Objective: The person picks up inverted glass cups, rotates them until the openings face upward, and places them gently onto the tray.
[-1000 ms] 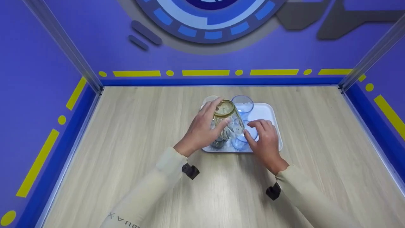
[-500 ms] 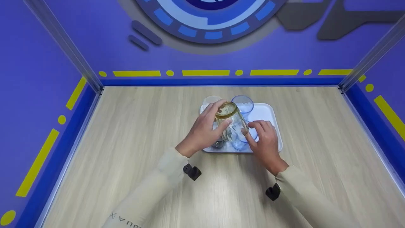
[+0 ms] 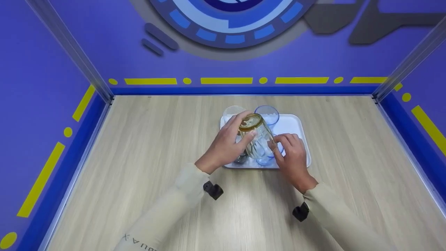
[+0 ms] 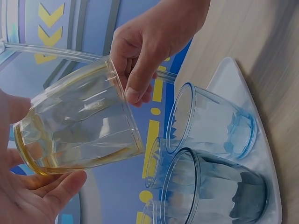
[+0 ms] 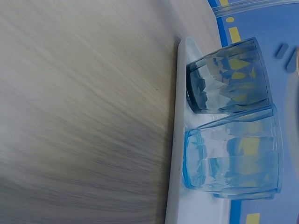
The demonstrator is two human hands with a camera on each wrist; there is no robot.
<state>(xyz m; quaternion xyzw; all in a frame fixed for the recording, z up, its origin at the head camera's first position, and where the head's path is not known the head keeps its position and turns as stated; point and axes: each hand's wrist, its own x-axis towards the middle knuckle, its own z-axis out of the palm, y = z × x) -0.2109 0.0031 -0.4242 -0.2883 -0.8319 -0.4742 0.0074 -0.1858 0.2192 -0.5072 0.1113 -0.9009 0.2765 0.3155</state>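
Note:
An amber-tinted drinking glass (image 3: pixel 258 141) is held tilted above the tray, base up and mouth towards the lower right. My left hand (image 3: pixel 224 143) grips it round the base, fingers on the far side and thumb on the near side. At the rim, my right hand (image 3: pixel 293 155) pinches the glass between thumb and fingers, as the left wrist view shows. Below it stand a blue glass (image 4: pixel 212 123) and a dark grey glass (image 4: pixel 219 186), both upright. The right wrist view shows neither hand.
The glasses stand on a white tray (image 3: pixel 296 127) on the wooden table (image 3: pixel 156 139). Towards the back are a clear glass (image 3: pixel 232 111) and another blue glass (image 3: pixel 267 113). Blue-purple panels (image 3: pixel 209 66) enclose the back and sides.
My left hand has shifted slightly right and towards me, tilting the amber glass further. Its rim has come between my right thumb and fingers. The right hand has barely moved.

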